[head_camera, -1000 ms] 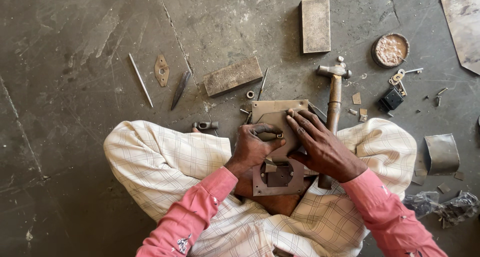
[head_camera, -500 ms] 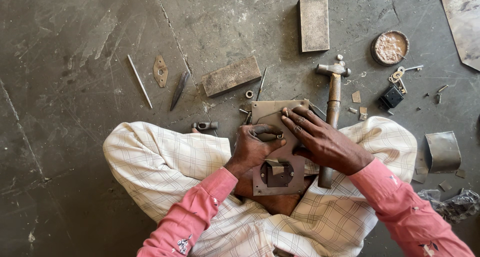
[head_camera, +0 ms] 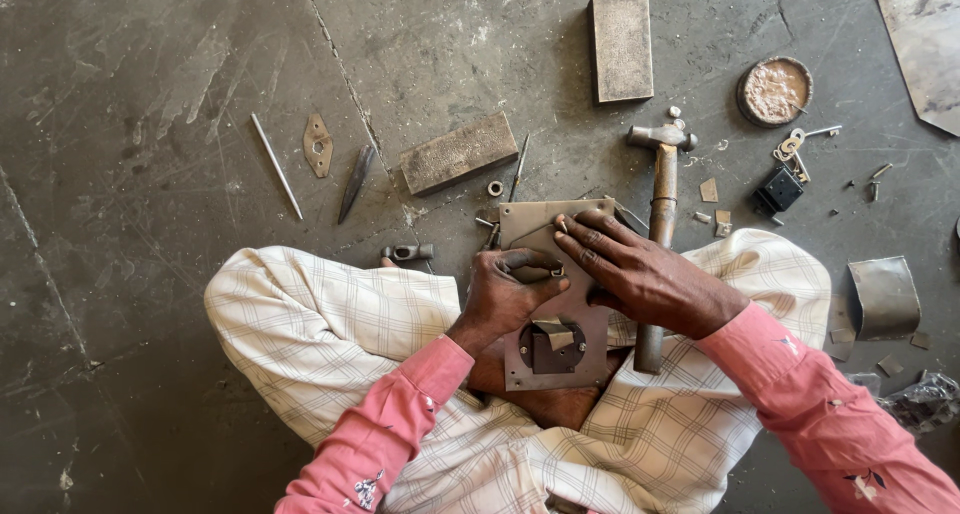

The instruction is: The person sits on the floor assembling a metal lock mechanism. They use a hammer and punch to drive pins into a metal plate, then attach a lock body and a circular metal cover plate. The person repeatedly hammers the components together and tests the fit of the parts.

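My sleeves (head_camera: 400, 414) are pink, long, buttoned at the cuffs, each with small dark embroidery; my cream checked cloth (head_camera: 320, 324) wraps both legs.

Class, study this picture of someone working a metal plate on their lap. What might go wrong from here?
1. Both the left hand and right hand press bare on the metal plate; its edges and cut-out may cut skin.
2. The hammer lies against the right knee and may roll.
3. Small scraps litter the floor near the legs.

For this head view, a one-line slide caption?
Both hands, left hand and right hand, press a metal plate beside a hammer.
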